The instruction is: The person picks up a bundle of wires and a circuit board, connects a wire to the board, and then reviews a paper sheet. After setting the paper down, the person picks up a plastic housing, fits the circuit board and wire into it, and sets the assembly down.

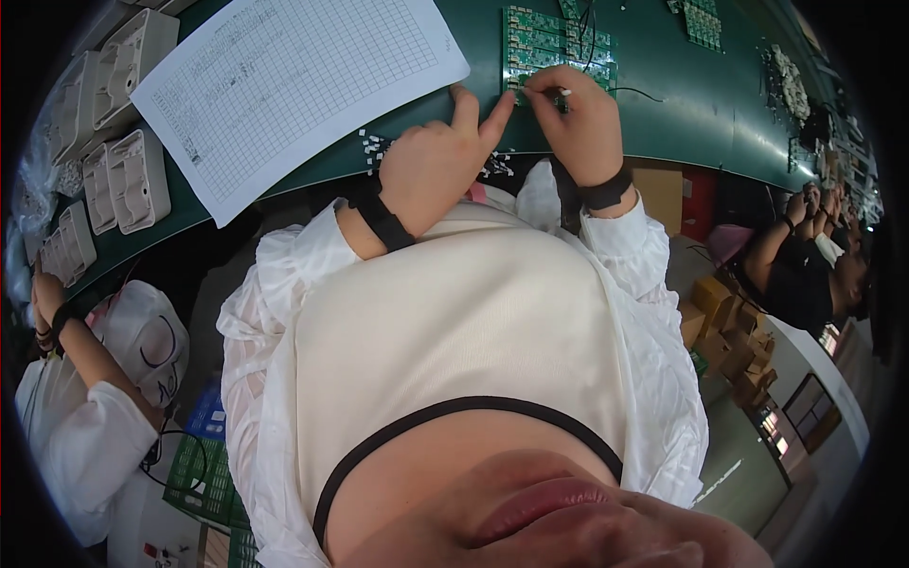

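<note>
Both hands work the green circuit board [559,47] at twelve o'clock on the counter [682,114]. The right hand [578,118] has its fingers pinching a small white part. The left hand [440,161] has its forefinger pressed on the board's edge. Loose white parts [374,147] wait, so much seems left.

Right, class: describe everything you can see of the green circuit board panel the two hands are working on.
The green circuit board panel lies flat on the dark green bench top, right of a white gridded sheet. It looks like rigid board split into several repeated sections with small pale parts. Thin black wires run over it. The left hand points a finger at its near edge; the right hand pinches something small there, too small to identify.
</note>
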A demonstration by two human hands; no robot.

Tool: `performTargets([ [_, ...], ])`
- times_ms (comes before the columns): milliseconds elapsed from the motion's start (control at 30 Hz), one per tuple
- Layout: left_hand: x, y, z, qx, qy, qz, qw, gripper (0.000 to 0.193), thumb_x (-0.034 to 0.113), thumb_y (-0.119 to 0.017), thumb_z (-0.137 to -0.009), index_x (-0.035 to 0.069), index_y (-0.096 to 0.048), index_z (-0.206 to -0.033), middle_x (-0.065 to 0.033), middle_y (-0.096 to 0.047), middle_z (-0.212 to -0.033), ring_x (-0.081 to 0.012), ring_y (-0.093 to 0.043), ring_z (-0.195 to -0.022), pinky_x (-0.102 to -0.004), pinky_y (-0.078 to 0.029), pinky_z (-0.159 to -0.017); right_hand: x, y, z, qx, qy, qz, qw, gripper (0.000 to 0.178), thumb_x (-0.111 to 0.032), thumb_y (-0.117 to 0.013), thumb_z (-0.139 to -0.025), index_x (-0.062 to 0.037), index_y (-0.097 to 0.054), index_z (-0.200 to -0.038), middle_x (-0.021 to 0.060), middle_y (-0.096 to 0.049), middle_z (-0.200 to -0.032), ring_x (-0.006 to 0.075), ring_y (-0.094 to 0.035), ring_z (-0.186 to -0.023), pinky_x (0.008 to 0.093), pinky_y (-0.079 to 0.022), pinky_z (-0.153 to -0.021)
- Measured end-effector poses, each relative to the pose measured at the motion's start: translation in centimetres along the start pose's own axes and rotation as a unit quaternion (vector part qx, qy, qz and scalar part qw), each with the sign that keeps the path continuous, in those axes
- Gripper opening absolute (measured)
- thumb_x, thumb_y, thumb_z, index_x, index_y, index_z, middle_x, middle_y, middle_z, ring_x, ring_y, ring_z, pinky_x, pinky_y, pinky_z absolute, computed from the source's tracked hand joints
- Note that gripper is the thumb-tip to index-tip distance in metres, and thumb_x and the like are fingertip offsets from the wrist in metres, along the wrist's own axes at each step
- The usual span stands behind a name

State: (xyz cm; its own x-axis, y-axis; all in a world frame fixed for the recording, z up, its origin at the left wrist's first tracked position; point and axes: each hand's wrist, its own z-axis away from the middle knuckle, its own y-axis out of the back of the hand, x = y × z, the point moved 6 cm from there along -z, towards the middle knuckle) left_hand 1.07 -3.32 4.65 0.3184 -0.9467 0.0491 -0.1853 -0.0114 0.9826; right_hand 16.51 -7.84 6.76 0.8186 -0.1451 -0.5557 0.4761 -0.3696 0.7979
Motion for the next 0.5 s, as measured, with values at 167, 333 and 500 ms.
performTargets([
  [167, 0.1, -0.3, -0.2, 0.016, 0.000, -0.013, 1.000, 0.057, 0.013, -0.060, -0.085, 0.015, -0.053, -0.141, -0.0151, -0.060, -0.112, -0.0125, -0.055, -0.046, -0.0251, -0.051, -0.045, -0.5, 0.1, -0.1, -0.013, 0.045, 0.039, 0.998, 0.012, 0.000, -0.070, -0.081, -0.0053, -0.067, -0.091, 0.0097, -0.071, -0.089, 0.0282, -0.068, -0.080, 0.0338, -0.054, -0.069],
  [333, 0.0, -0.2, -0.2, 0.015, -0.003, -0.007, 1.000, 0.055, 0.013, -0.060, -0.085, 0.015, -0.054, -0.140, -0.0147, -0.059, -0.112, -0.0129, -0.056, -0.047, -0.0250, -0.051, -0.045, -0.4, 0.1, -0.3, -0.029, 0.048, 0.048, 0.997, 0.014, 0.001, -0.069, -0.080, -0.0060, -0.066, -0.092, 0.0101, -0.069, -0.087, 0.0294, -0.068, -0.079, 0.0354, -0.054, -0.068],
  [500, -0.1, -0.7, -0.1, 0.018, 0.001, -0.011, 1.000, 0.056, 0.014, -0.061, -0.085, 0.015, -0.054, -0.140, -0.0153, -0.058, -0.114, -0.0132, -0.057, -0.048, -0.0253, -0.051, -0.045, -1.1, -0.2, -1.2, -0.075, 0.060, 0.106, 0.990, 0.011, 0.000, -0.067, -0.081, -0.0061, -0.064, -0.089, 0.0115, -0.068, -0.086, 0.0329, -0.066, -0.079, 0.0395, -0.053, -0.067],
])
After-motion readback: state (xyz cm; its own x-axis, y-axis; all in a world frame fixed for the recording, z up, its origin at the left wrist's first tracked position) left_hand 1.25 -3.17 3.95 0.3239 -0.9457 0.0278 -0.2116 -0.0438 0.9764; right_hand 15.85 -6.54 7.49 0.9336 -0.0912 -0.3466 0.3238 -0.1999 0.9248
